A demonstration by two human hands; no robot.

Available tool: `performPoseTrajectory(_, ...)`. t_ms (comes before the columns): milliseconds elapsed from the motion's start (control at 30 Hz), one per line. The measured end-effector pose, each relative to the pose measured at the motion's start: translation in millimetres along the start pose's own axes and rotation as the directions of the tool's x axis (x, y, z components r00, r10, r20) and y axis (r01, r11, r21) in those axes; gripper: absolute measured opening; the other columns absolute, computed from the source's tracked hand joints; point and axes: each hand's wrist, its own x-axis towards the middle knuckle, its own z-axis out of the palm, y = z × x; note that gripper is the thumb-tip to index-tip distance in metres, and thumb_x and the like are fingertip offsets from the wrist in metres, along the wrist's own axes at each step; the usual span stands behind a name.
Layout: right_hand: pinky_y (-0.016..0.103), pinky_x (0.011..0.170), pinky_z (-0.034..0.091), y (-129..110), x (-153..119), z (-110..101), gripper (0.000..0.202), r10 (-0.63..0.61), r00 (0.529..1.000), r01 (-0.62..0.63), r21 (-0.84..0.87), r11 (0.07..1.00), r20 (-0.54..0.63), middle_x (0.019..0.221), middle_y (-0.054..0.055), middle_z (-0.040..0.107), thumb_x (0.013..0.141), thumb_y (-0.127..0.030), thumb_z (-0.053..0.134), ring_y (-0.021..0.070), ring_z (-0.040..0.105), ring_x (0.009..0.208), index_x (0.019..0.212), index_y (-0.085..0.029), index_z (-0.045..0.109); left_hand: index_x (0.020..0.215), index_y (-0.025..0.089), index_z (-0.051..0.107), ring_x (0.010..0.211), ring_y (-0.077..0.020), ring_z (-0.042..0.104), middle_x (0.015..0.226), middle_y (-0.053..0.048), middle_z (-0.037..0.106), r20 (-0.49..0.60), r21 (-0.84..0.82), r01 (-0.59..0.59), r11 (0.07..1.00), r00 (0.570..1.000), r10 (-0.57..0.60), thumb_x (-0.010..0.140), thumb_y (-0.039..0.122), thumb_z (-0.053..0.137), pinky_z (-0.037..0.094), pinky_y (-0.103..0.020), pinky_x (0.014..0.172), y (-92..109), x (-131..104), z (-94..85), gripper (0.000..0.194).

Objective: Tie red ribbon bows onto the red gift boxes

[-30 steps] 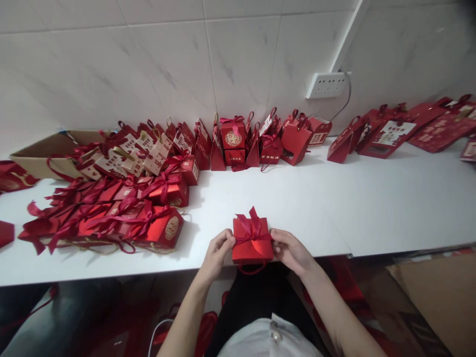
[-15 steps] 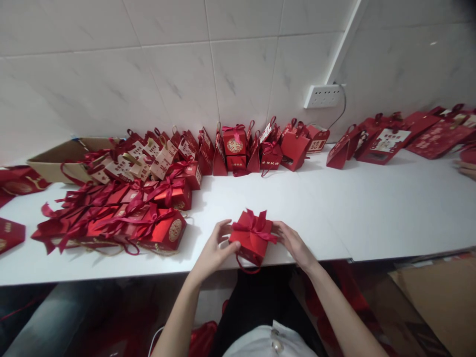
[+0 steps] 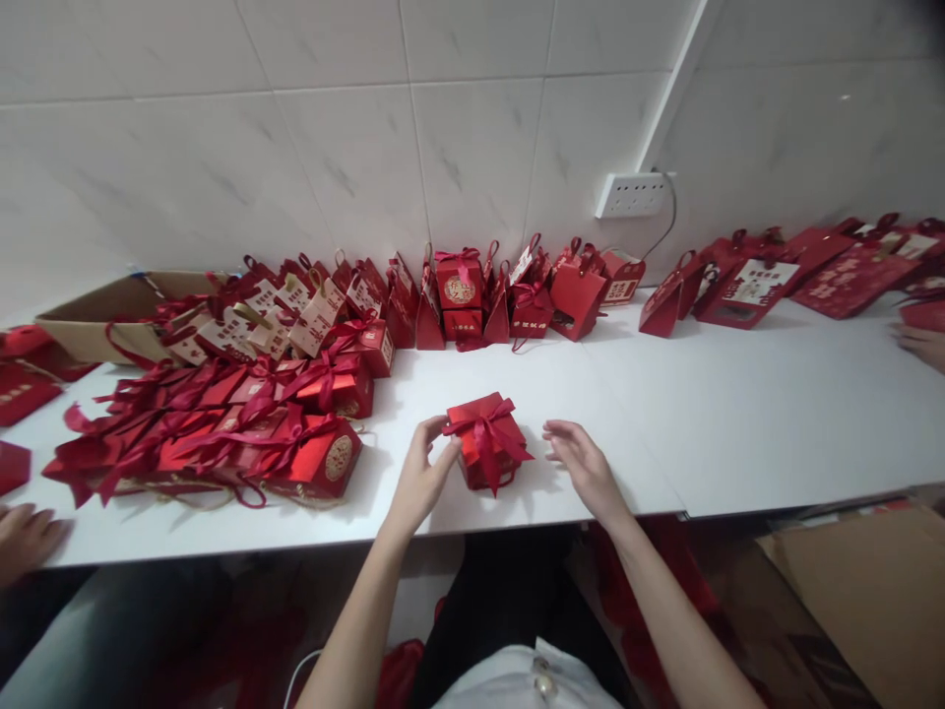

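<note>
A red gift box [image 3: 472, 471] with a dark-red ribbon bow [image 3: 488, 431] on its lid rests on the white table, close to the front edge. My left hand [image 3: 422, 478] is at the box's left side, thumb and fingers apart, its fingertips touching or almost touching the box. On the other side, my right hand [image 3: 587, 471] hovers a little way off the box, fingers spread and holding nothing. To the left lie rows of similar red boxes [image 3: 317, 458] with ribbons tied on top.
A cardboard box [image 3: 95, 330] holds red tagged boxes at the back left. Red boxes [image 3: 462, 286] line the tiled wall, below a power strip [image 3: 631, 195]. Other people's hands show at the left edge [image 3: 30, 537] and right edge [image 3: 922, 343]. A carton [image 3: 856, 581] stands lower right.
The gift box has turned, so its bow tails now point towards me. My right hand has come away from it, and my left grip has loosened. Another person's hand has appeared at left.
</note>
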Motion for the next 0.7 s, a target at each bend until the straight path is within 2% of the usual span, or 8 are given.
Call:
performPoseTrajectory(67, 0.037, 0.092, 0.046, 2, 2, 12, 0.044, -0.009, 0.994, 0.007, 0.016, 1.0, 0.105, 0.127, 0.011, 0.052, 0.08, -0.053, 0.053, 0.0233, 0.051, 0.117, 0.113, -0.023, 0.05, 0.109, 0.02, 0.05, 0.117, -0.0234, 0.051, 0.122, -0.011, 0.056, 0.071, -0.053, -0.001, 0.999, 0.997, 0.005, 0.08, 0.041, 0.056, 0.035, -0.042, 0.101, 1, 2, 6.2, 0.036)
performPoseTrajectory(167, 0.037, 0.096, 0.044, -3, -10, 22, 0.041, -0.012, 0.982, 0.02, -0.04, 0.999, 0.191, 0.127, 0.01, 0.054, 0.085, -0.047, 0.05, 0.0221, 0.052, 0.117, 0.117, -0.023, 0.048, 0.108, 0.021, 0.05, 0.116, -0.0235, 0.052, 0.121, -0.011, 0.057, 0.132, -0.068, 0.014, 0.998, 0.991, -0.005, 0.082, 0.04, 0.055, 0.038, -0.042, 0.098, 1, 4, 8.4, 0.033)
performPoseTrajectory(267, 0.035, 0.086, 0.047, -13, -26, 18, 0.033, 0.014, 0.99, 0.01, -0.174, 0.985, 0.139, 0.111, 0.009, 0.063, 0.085, -0.048, 0.048, 0.0222, 0.06, 0.101, 0.105, -0.022, 0.055, 0.106, 0.021, 0.05, 0.112, -0.0225, 0.054, 0.116, -0.01, 0.058, 0.164, -0.02, 0.019, 1.0, 0.986, -0.016, 0.08, 0.039, 0.058, 0.041, -0.04, 0.094, 2, -3, 6.7, 0.033)
performPoseTrajectory(333, 0.032, 0.074, 0.049, -19, -34, 13, 0.033, 0.033, 0.995, -0.005, -0.272, 0.962, 0.099, 0.088, 0.007, 0.067, 0.085, -0.051, 0.046, 0.0211, 0.063, 0.082, 0.086, -0.021, 0.058, 0.108, 0.021, 0.049, 0.109, -0.0224, 0.054, 0.114, -0.009, 0.058, 0.18, 0.031, 0.013, 0.999, 0.984, -0.019, 0.079, 0.039, 0.059, 0.043, -0.039, 0.09, 3, -8, 6.2, 0.035)
performPoseTrajectory(467, 0.027, 0.051, 0.044, -26, -45, 13, 0.05, 0.201, 0.968, -0.138, -0.346, 0.928, 0.152, 0.049, 0.002, 0.059, 0.084, -0.061, 0.041, 0.0159, 0.056, 0.046, 0.06, -0.019, 0.057, 0.115, 0.02, 0.045, 0.11, -0.0224, 0.051, 0.115, -0.01, 0.053, 0.023, 0.134, -0.08, 0.988, 0.997, 0.078, 0.081, 0.039, 0.056, 0.044, -0.038, 0.088, 7, -9, 8.5, 0.04)
performPoseTrajectory(533, 0.026, 0.048, 0.043, -27, -47, 20, 0.053, 0.274, 0.942, -0.202, -0.324, 0.924, 0.196, 0.048, 0.003, 0.06, 0.083, -0.062, 0.042, 0.0147, 0.056, 0.042, 0.059, -0.018, 0.059, 0.115, 0.021, 0.047, 0.113, -0.0213, 0.048, 0.118, -0.009, 0.051, -0.022, 0.159, -0.154, 0.975, 0.987, 0.159, 0.084, 0.037, 0.052, 0.042, -0.038, 0.092, 10, 0, 10.5, 0.035)
performPoseTrajectory(600, 0.025, 0.049, 0.044, -26, -47, 28, 0.05, 0.284, 0.938, -0.219, -0.292, 0.931, 0.2, 0.052, 0.003, 0.063, 0.082, -0.06, 0.045, 0.0146, 0.057, 0.043, 0.062, -0.017, 0.061, 0.113, 0.022, 0.05, 0.115, -0.0203, 0.047, 0.121, -0.008, 0.05, 0.046, 0.161, -0.187, 0.969, 0.982, 0.182, 0.084, 0.036, 0.052, 0.041, -0.037, 0.094, 13, 11, 12.4, 0.032)
performPoseTrajectory(700, 0.025, 0.057, 0.046, -25, -45, 38, 0.043, 0.204, 0.957, -0.158, -0.216, 0.963, 0.208, 0.055, 0.003, 0.064, 0.084, -0.051, 0.046, 0.0161, 0.061, 0.053, 0.062, -0.018, 0.061, 0.11, 0.023, 0.053, 0.112, -0.0202, 0.051, 0.12, -0.008, 0.051, 0.176, 0.139, -0.152, 0.979, 0.976, 0.127, 0.08, 0.033, 0.058, 0.043, -0.036, 0.093, 13, 23, 15.1, 0.033)
